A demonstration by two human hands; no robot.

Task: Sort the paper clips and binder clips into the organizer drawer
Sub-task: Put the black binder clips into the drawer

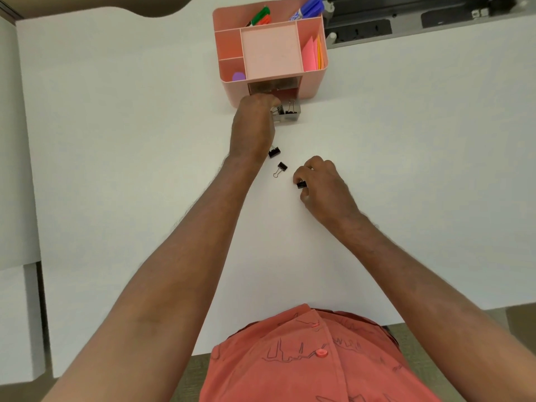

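Observation:
A pink desk organizer (314, 82) stands at the far middle of the white table. Its small clear drawer (291, 116) is pulled out toward me and holds black binder clips. My left hand (253, 126) reaches over the drawer's left part, its fingers curled at the clips inside; what they hold is hidden. Two black binder clips lie loose on the table, one (274, 152) beside my left wrist and one (281, 168) a little nearer. My right hand (322, 184) rests on the table and pinches another black binder clip (301, 185) between thumb and fingers.
The organizer's compartments hold markers (311, 7), pink and orange sticky notes (311, 52) and a purple item (238, 76). A black and grey device (406, 21) sits at the far right edge. White cabinets (17, 198) flank the table on the left.

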